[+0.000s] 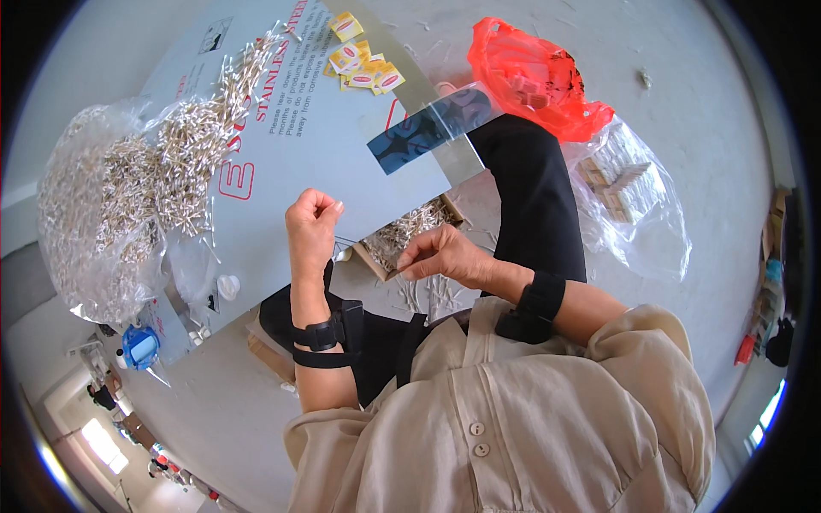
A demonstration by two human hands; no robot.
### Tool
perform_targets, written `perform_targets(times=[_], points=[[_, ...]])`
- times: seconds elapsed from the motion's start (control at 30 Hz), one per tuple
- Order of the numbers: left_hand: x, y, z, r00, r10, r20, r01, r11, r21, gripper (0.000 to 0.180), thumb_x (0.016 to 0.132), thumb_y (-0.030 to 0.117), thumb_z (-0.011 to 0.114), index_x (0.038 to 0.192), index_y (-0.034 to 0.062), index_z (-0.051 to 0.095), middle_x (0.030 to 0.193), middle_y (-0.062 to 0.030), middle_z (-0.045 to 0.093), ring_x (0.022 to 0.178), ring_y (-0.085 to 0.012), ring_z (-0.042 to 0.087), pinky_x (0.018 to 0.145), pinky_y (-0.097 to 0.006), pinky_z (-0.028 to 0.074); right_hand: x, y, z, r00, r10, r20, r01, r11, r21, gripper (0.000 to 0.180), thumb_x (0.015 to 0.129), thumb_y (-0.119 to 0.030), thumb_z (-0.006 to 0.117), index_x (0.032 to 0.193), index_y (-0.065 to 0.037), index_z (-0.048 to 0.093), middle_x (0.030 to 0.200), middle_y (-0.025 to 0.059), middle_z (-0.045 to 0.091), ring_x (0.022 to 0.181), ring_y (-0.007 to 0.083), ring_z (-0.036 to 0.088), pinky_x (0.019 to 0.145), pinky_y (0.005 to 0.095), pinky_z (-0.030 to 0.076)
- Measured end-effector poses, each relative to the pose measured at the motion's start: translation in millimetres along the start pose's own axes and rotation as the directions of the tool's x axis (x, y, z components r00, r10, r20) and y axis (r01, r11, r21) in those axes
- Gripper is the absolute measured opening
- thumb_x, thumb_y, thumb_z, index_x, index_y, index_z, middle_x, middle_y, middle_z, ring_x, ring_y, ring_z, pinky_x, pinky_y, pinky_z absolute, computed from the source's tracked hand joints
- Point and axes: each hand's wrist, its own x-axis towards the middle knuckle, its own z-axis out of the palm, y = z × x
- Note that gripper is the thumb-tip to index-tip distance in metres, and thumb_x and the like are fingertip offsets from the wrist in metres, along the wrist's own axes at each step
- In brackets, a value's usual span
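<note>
My left hand [312,227] is closed over the front edge of the table [299,162], thumb pressed to curled fingers; whatever it may hold is hidden. My right hand [445,256] is closed in a pinch above a cardboard box [376,263] below the table edge. Anything between those fingertips is too small to make out. Loose cotton swabs [402,232] fill the box. On the table's left, a big pile of cotton swabs [184,158] spills from a clear plastic bag [73,197]. Several small yellow-and-white packets [368,68] lie at the far side.
A dark blue film strip [419,132] crosses the table's right corner. To the right are a red plastic bag [534,77] and a clear bag of white packs [629,184]. A blue bottle [141,348] and white cap [228,286] sit at left. Stray swabs litter the floor.
</note>
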Motion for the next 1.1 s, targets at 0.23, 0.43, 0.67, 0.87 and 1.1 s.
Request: perform_targets(times=[0.23, 0.43, 0.67, 0.87, 1.1], points=[[-21.6, -13.6, -10.1, 0.994, 0.039, -0.107, -0.038, 0.999, 0.009, 0.013, 0.076, 0.002, 0.064, 0.070, -0.0003, 0.052, 0.059, 0.0017, 0.050, 0.058, -0.0065, 0.042, 0.058, -0.023, 0.039, 11.9, 16.3, 19.1, 0.966, 0.174, -0.189, -0.159, 0.983, 0.092, 0.019, 0.078, -0.018, 0.073, 0.071, -0.001, 0.068, 0.063, 0.0046, 0.062, 0.056, 0.0098, 0.055, 0.054, 0.0224, 0.046], [-45.5, -35.2, -23.5, 0.961, 0.210, -0.181, -0.148, 0.940, 0.307, 0.011, 0.070, 0.003, 0.068, 0.071, 0.0042, 0.057, 0.087, -0.0053, 0.054, 0.086, -0.0202, 0.050, 0.078, -0.033, 0.042, 13.2, 40.8, 30.2, 0.946, 0.265, -0.187, -0.264, 0.964, 0.034, 0.011, 0.074, -0.008, 0.072, 0.067, -0.001, 0.067, 0.059, 0.0023, 0.058, 0.054, 0.0088, 0.052, 0.049, 0.0229, 0.042], [-60.8, -53.6, -24.0, 0.943, 0.235, -0.235, -0.112, 0.891, 0.440, 0.012, 0.065, 0.006, 0.070, 0.070, 0.0073, 0.059, 0.092, -0.0045, 0.052, 0.096, -0.0266, 0.043, 0.085, -0.037, 0.038, 26.0, 74.9, 43.5, 0.911, 0.378, -0.167, -0.358, 0.924, 0.135, 0.010, 0.066, -0.002, 0.073, 0.064, 0.000, 0.063, 0.059, 0.0037, 0.058, 0.051, 0.0114, 0.054, 0.047, 0.0230, 0.044], [-61.2, -67.5, -31.6, 0.944, 0.277, -0.181, -0.180, 0.888, 0.423, 0.013, 0.063, 0.007, 0.071, 0.068, 0.0086, 0.060, 0.091, -0.0011, 0.052, 0.095, -0.0249, 0.044, 0.086, -0.037, 0.037, 34.5, 106.4, 49.9, 0.912, 0.386, -0.138, -0.364, 0.918, 0.160, 0.010, 0.064, 0.005, 0.071, 0.068, 0.003, 0.063, 0.059, 0.0062, 0.057, 0.048, 0.0121, 0.051, 0.042, 0.0244, 0.039], [-61.1, -65.7, -32.5, 0.957, 0.263, -0.120, -0.181, 0.869, 0.461, 0.014, 0.061, 0.007, 0.073, 0.066, 0.0094, 0.060, 0.090, -0.0001, 0.052, 0.094, -0.0236, 0.044, 0.087, -0.037, 0.034, 50.5, 126.3, 50.9, 0.903, 0.405, -0.142, -0.405, 0.914, 0.032, 0.007, 0.067, 0.007, 0.068, 0.071, 0.005, 0.063, 0.059, 0.0079, 0.056, 0.045, 0.0121, 0.048, 0.039, 0.0261, 0.035]])
